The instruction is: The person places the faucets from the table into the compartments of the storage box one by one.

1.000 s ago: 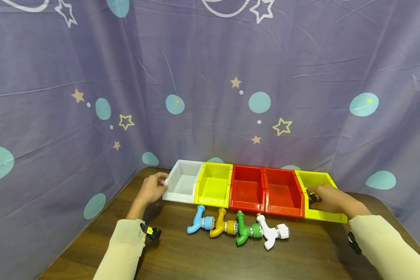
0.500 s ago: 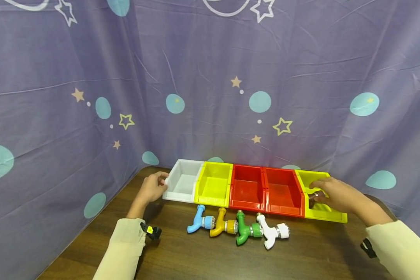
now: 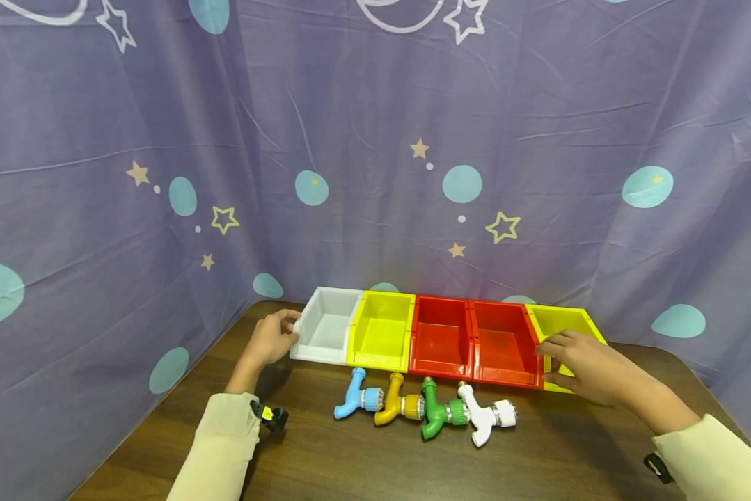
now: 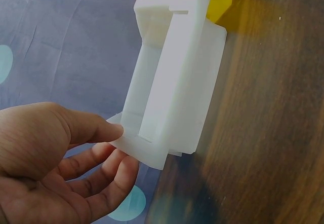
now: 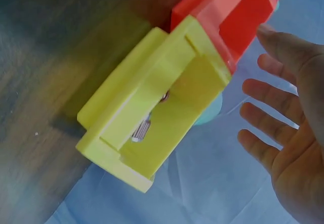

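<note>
In the head view my left hand (image 3: 271, 339) is at the left end of a row of bins. Its thumb and fingers pinch the side rim of the white bin (image 4: 174, 77). My right hand (image 3: 591, 365) is over the yellow bin (image 5: 109, 127) at the row's right end, fingers spread and holding nothing. Inside that bin lies a small brownish piece with a ribbed knob (image 5: 142, 128), partly hidden by the bin's front wall. In front of the row lie a blue tap (image 3: 353, 395), a dark yellow tap (image 3: 390, 403), a green tap (image 3: 436, 410) and a white tap (image 3: 483, 416).
Between the end bins stand another yellow bin (image 3: 380, 337), a red bin (image 3: 440, 341) and a second red bin (image 3: 503, 348), side by side. A purple curtain (image 3: 350, 236) hangs behind the brown wooden table (image 3: 375, 466).
My right hand has let go of the brown piece inside the right yellow bin and come up toward its front edge, fingers opening. The left hand stays at the white bin.
</note>
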`<state>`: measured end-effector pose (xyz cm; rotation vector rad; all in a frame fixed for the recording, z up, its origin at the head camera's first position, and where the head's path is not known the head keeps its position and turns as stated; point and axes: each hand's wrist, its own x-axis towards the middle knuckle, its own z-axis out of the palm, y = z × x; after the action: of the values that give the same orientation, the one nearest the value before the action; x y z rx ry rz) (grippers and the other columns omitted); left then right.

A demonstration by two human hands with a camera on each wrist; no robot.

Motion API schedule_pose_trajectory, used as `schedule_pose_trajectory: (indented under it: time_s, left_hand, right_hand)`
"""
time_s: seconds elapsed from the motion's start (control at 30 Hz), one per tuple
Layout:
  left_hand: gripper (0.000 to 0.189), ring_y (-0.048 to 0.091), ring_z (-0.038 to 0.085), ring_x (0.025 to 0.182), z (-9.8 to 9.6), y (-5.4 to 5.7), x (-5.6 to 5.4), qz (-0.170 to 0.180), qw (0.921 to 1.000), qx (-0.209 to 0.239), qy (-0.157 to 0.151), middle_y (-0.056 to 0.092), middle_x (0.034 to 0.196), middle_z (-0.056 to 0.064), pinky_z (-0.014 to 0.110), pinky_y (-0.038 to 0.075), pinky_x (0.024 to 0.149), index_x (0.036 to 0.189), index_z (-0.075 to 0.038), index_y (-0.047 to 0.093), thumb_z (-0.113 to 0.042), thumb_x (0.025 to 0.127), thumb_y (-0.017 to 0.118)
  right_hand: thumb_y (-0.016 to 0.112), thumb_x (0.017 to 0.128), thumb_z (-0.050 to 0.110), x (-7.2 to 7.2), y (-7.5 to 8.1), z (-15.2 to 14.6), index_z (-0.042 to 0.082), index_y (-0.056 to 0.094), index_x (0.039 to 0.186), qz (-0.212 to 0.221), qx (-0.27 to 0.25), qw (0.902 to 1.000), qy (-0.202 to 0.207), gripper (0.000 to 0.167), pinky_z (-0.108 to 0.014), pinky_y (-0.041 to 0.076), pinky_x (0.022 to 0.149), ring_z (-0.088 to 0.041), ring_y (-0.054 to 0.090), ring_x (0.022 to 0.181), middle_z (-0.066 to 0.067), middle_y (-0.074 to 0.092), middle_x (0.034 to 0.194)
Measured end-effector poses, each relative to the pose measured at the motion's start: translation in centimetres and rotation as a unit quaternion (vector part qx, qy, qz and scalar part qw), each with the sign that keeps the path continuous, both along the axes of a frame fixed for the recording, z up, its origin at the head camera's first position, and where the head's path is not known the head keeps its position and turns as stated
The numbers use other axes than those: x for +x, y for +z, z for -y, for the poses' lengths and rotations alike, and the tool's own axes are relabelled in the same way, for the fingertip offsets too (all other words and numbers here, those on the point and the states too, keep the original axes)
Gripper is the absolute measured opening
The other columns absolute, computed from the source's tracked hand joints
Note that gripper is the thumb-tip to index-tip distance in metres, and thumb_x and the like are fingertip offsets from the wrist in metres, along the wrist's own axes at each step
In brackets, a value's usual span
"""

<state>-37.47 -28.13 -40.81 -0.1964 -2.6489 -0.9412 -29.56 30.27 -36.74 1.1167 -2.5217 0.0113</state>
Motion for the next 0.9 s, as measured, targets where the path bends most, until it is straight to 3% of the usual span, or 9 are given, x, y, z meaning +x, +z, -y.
schedule_pose_trajectory:
  time_s: [0.2,0.57,0.9]
  left_hand:
    - [0.042,0.061,0.027,0.087,0.1,0.2,0.0,-0.001,1.0000,0.001,0.002,0.068,0.091,0.011,0.038,0.049,0.075,0.127,0.002,0.066,0.001,0.084,0.069]
    - [0.042,0.060,0.026,0.085,-0.2,0.2,0.2,-0.003,1.0000,0.001,-0.007,0.067,0.090,0.011,0.036,0.047,0.074,0.126,0.003,0.066,0.002,0.085,0.069]
    - [0.042,0.061,0.027,0.086,-0.2,0.1,0.3,-0.006,1.0000,0.001,-0.004,0.068,0.091,0.012,0.036,0.048,0.073,0.126,0.004,0.065,0.002,0.085,0.068]
  right_hand:
    - [0.087,0.079,0.029,0.7,-1.0,1.5,0.013,0.073,0.109,-0.024,0.005,0.9990,0.037,0.037,-0.047,0.054,0.084,-0.023,0.064,0.099,0.004,0.069,0.105]
    - [0.086,0.080,0.035,2.0,-3.7,3.7,0.017,0.070,0.115,-0.048,0.014,0.9939,0.099,0.043,-0.041,0.054,0.083,-0.018,0.061,0.098,0.006,0.065,0.108]
    - [0.085,0.081,0.039,3.8,-4.3,5.7,0.020,0.069,0.125,-0.035,0.036,0.9925,0.111,0.051,-0.042,0.053,0.089,-0.017,0.059,0.105,0.008,0.064,0.114]
